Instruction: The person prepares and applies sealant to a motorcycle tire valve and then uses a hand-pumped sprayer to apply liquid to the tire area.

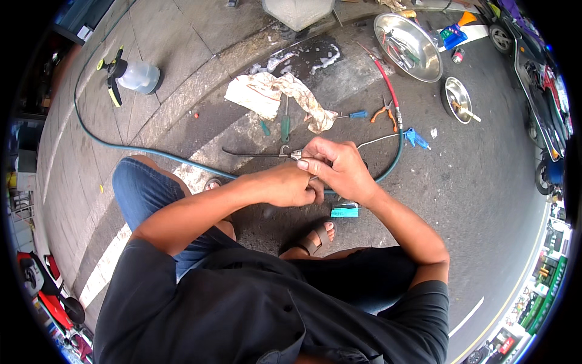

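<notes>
My left hand (286, 184) is closed, fingers curled under. Against it, my right hand (341, 168) pinches with thumb and forefinger. A small glint of metal shows between the hands, too hidden to name. Just beyond them is a metal tool with a thin, bent dark tube (251, 155) and a small hook. My hands cover part of it; I cannot tell whether they touch it. A blue air blow gun (416, 139) with a thin silver nozzle lies to the right. Below the hands, near my foot, sits a small turquoise box (345, 210).
A green hose (151, 151) with a red end section (388, 79) curves around. Ahead lie a stained rag (257, 95), screwdrivers (285, 128) and orange pliers (383, 113). Metal bowls (429, 74) stand far right. A pump sprayer (138, 77) stands left; motorbikes (533, 91) are at the right.
</notes>
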Action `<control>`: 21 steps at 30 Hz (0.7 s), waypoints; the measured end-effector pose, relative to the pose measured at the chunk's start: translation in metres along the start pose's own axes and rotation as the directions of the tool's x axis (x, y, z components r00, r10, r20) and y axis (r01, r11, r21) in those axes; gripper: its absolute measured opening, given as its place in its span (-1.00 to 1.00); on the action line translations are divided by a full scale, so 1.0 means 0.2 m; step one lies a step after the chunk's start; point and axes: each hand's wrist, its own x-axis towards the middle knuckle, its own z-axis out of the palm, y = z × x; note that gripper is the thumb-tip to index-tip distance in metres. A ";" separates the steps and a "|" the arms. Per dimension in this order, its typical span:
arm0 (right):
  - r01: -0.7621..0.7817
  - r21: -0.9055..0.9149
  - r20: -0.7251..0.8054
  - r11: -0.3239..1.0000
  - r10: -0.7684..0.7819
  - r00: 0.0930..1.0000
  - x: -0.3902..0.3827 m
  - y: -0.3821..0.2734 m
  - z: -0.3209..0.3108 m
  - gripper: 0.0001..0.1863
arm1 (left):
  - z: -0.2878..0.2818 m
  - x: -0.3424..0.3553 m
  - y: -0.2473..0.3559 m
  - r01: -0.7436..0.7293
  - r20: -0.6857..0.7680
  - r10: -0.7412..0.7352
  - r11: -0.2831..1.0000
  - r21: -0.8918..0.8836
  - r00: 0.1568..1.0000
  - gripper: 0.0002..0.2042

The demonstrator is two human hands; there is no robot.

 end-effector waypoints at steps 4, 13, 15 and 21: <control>0.006 -0.003 0.008 1.000 -0.005 1.000 0.05 -0.02 -0.09 -0.73 | 0.09 0.07 -0.08 -0.140 -0.394 0.162 0.987 0.084 0.905 -0.80; 0.153 -0.133 -0.163 0.979 -0.174 0.971 0.05 0.04 -0.31 -0.73 | -0.16 0.11 0.05 -0.167 -0.387 -0.038 0.861 -0.481 0.921 -0.40; 0.136 0.062 -0.191 0.989 -0.122 0.974 0.06 0.04 -0.27 -0.76 | -0.16 0.11 0.03 -0.164 -0.337 -0.025 0.838 -0.520 0.941 -0.32; 0.010 0.357 -0.167 0.934 0.053 0.984 0.06 0.08 -0.21 -0.81 | -0.14 0.10 0.08 -0.104 -0.225 -0.102 0.658 -0.746 0.969 -0.39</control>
